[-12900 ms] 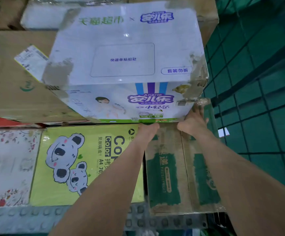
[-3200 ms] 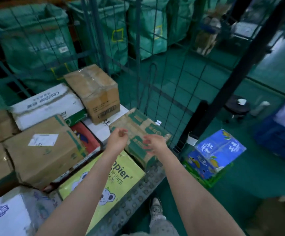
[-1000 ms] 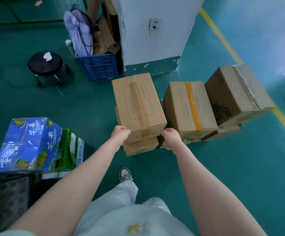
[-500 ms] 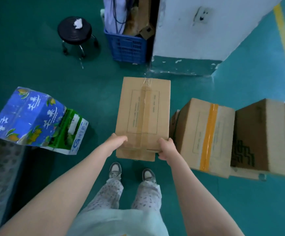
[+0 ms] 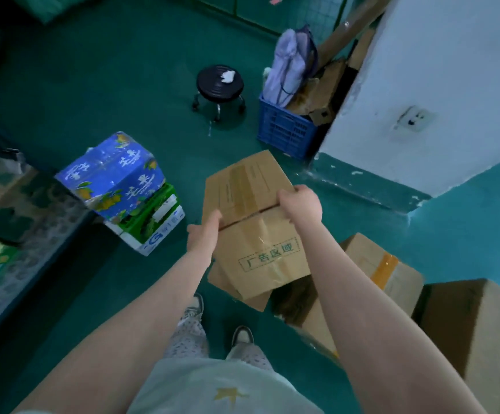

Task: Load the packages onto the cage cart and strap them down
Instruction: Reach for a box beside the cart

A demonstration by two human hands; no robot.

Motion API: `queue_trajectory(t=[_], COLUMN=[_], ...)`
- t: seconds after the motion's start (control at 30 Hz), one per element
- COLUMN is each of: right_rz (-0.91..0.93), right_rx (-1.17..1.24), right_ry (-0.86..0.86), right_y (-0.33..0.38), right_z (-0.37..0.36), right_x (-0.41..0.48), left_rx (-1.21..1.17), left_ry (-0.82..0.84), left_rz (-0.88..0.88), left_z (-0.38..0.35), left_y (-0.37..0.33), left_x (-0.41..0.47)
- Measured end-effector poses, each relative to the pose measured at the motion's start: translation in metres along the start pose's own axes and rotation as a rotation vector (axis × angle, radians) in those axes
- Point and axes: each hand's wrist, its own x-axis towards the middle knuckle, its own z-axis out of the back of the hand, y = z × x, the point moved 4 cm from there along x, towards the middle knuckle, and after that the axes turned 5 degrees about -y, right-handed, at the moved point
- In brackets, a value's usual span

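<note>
Holding a brown box (image 5: 257, 234) tight with both hands.
The left hand (image 5: 203, 233) curls round the box's left edge. The right hand (image 5: 301, 201) wraps over its top right edge. The box is tipped, right over another box (image 5: 239, 289) on the green floor (image 5: 123, 70). The cart (image 5: 28, 258) is off to the left.

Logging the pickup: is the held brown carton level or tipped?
Tipped: the carton shows its taped top and printed side; left hand and right hand grip their shared edge.
</note>
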Motion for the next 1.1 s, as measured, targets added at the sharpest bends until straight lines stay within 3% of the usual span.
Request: queue_trajectory(t=[0.27, 0.43, 0.6, 0.7, 0.87, 1.1], right_rz=[0.171, 0.262, 0.395, 0.538, 0.508, 0.559], right_rx=[-0.291, -0.446, -0.527, -0.572, -0.490, -0.411], right_ry=[0.256, 0.514, 0.648, 0.688, 0.696, 0.666], right_y=[0.064, 0.096, 0.149, 0.181, 0.230, 0.288], right_z=[-0.080, -0.167, -0.251, -0.307, -0.393, -0.450], right_x=[-0.052, -0.114, -0.176, -0.207, -0.260, -0.292], left_rx=[-0.206, -0.272, -0.419, -0.512, -0.613, -0.686], left_ry=[-0.255, -0.463, -0.561, -0.626, -0.716, -0.760], left_rz=[-0.043, 0.063, 0.120, 0.153, 0.117, -0.013], left_z=[0.124, 0.220, 0.324, 0.379, 0.472, 0.547], left_y=[0.008, 0.038, 0.068, 0.077, 0.089, 0.070], left_x=[0.005, 0.006, 0.015, 0.020, 0.038, 0.069])
